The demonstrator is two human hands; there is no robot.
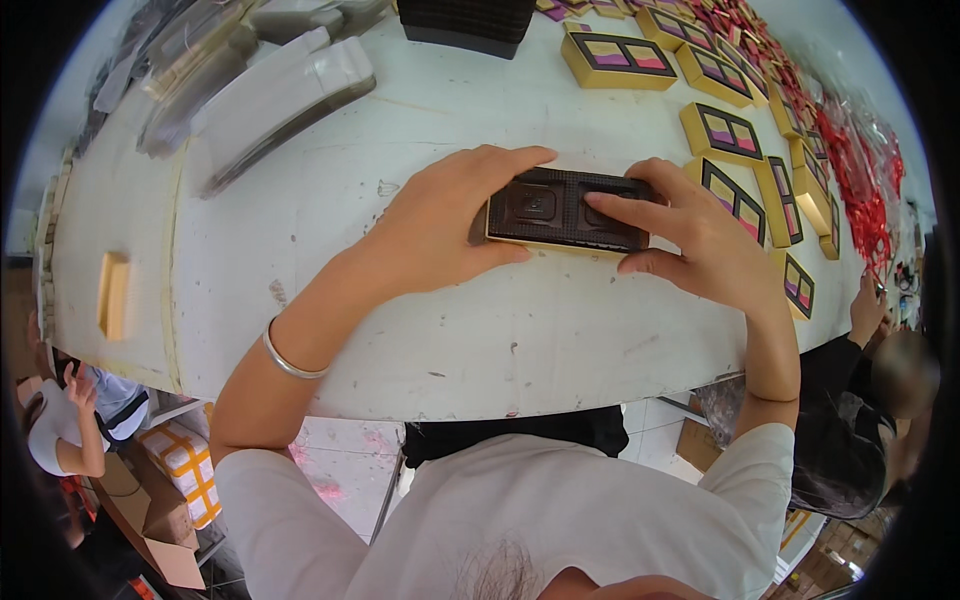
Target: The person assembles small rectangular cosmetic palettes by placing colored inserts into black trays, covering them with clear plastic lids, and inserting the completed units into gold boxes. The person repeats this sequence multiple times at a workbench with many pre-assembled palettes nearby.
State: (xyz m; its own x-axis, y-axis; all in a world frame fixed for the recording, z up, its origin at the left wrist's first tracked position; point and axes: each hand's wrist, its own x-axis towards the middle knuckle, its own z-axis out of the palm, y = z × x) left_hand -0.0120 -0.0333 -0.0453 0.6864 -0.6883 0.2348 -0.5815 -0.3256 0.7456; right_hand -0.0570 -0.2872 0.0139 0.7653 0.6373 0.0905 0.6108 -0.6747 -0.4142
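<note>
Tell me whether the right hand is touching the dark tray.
Touching: the head view shows the right hand with its index finger reaching over the dark tray, the tip resting on its right half.

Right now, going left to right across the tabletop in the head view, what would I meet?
Small yellow piece, translucent plastic covers, left hand, dark two-well tray, right hand, nearest gold box with dark-framed windows, glossy red pile.

The dark tray (566,218) looks like glossy, textured plastic.
</note>
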